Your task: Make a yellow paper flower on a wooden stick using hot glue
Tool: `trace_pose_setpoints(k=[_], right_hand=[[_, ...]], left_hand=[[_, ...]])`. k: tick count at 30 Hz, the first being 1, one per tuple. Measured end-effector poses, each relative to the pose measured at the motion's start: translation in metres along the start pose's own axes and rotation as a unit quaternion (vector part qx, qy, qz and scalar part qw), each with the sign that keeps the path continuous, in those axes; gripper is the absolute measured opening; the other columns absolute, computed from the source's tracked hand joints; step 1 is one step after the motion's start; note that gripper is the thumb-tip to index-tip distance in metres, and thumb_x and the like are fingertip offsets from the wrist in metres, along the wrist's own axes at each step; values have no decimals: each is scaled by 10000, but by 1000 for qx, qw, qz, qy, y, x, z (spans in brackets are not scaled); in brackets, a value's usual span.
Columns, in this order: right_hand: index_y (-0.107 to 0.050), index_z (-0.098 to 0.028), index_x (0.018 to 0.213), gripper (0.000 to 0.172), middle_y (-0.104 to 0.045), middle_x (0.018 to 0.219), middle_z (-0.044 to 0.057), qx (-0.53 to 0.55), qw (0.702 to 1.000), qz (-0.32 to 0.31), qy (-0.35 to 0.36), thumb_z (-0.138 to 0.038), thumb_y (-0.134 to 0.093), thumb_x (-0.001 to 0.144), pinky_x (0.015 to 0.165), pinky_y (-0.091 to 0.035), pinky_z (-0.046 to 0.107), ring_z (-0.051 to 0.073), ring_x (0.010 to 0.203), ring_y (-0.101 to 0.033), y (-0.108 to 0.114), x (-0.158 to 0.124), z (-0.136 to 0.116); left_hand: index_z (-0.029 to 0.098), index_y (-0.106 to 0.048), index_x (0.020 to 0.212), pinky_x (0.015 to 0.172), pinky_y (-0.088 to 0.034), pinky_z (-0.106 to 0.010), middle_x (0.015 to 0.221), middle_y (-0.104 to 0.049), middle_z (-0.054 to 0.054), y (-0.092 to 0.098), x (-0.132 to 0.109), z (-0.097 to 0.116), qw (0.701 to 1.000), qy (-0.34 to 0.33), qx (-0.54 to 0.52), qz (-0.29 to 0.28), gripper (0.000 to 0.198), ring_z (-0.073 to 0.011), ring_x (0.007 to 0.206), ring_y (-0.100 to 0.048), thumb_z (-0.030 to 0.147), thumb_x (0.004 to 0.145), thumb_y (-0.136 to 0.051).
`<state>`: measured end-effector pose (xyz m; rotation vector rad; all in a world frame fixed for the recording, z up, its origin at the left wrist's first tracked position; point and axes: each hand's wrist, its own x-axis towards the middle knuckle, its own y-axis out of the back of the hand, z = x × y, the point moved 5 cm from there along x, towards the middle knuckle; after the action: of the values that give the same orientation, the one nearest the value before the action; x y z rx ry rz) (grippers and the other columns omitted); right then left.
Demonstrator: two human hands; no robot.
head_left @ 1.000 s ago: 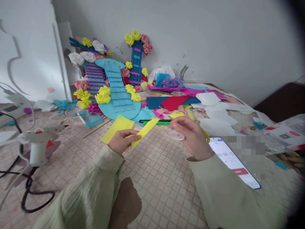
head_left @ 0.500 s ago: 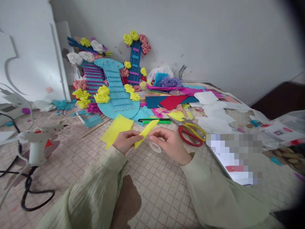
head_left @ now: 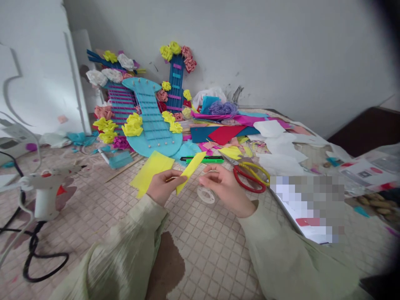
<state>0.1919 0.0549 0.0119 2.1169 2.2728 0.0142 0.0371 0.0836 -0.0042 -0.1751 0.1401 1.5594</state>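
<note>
Found left grip (head_left: 164, 187) shut in a pinch on the lower end of a yellow strip (head_left: 191, 166), a narrow, flat, matte cut piece slanting up toward the far right, held clear of the counter (head_left: 206, 254). Found right grip (head_left: 226, 189) just beside the strip, fingers curled and thumb close to forefinger; cannot tell whether anything sits between them. Noted a clear tape ring (head_left: 206, 195) lying flat on the counter just under the right grip. Noted counter covering printed in small beige squares, with a brown worn patch at the near edge. Recorded a yellow sheet (head_left: 151, 168) of the same matte stock lying flat behind the left grip. Recorded scissors (head_left: 251, 175) with red and yellow loop handles near the right grip, a green and black cutter (head_left: 203, 158) beyond the strip, and a white glue gun (head_left: 45, 191) with black cord well to the left. Logged blue guitar-shaped boards (head_left: 150, 121) with strung lines and crumpled paper rosettes (head_left: 133, 125) at the wall. Read no writing: printed sheets (head_left: 365, 173) with red marks too small to make out.
</note>
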Motion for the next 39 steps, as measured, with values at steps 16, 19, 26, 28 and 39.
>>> trace_pose_setpoints(k=[16, 19, 26, 28, 39], right_hand=[[-614, -157, 762, 196, -593, 728, 10, 13, 1000, -19, 12, -327, -601, 668, 611, -411, 237, 109, 677, -523, -3, 2, 0], [-604, -158, 746, 186, -582, 716, 4, 13, 999, -27, 18, -331, -589, 678, 615, -404, 239, 106, 675, -518, -3, 2, 0], [-596, -155, 768, 205, -573, 717, 2, -2, 998, -56, 15, -340, -586, 680, 597, -394, 239, 100, 654, -514, -5, 1, 0], [-593, -153, 761, 207, -568, 707, 1, -7, 998, -58, 15, -343, -584, 680, 588, -391, 239, 100, 646, -512, -6, 1, 0], [-576, -148, 720, 219, -537, 680, -5, -20, 998, -59, 23, -363, -580, 676, 551, -366, 227, 93, 621, -479, -6, 0, 0]], left_hand=[[143, -611, 627, 515, -389, -205, 574, -584, 16, -13, -9, 6, 991, -31, 32, -128, 161, -89, 538, -502, 251, 536, -687], [139, -631, 637, 538, -398, -196, 596, -593, 14, -13, -8, 3, 990, -22, 2, -138, 159, -80, 553, -505, 268, 558, -680], [144, -659, 693, 516, -394, -190, 619, -613, 7, -17, -5, -6, 981, 24, -106, -160, 203, -77, 547, -514, 309, 575, -674], [141, -659, 681, 512, -393, -191, 602, -612, 9, -17, -6, -7, 980, 32, -116, -162, 216, -76, 534, -512, 307, 547, -693], [136, -654, 629, 521, -394, -192, 600, -615, 9, -17, -6, -7, 979, 48, -118, -157, 217, -73, 537, -521, 300, 501, -719]])
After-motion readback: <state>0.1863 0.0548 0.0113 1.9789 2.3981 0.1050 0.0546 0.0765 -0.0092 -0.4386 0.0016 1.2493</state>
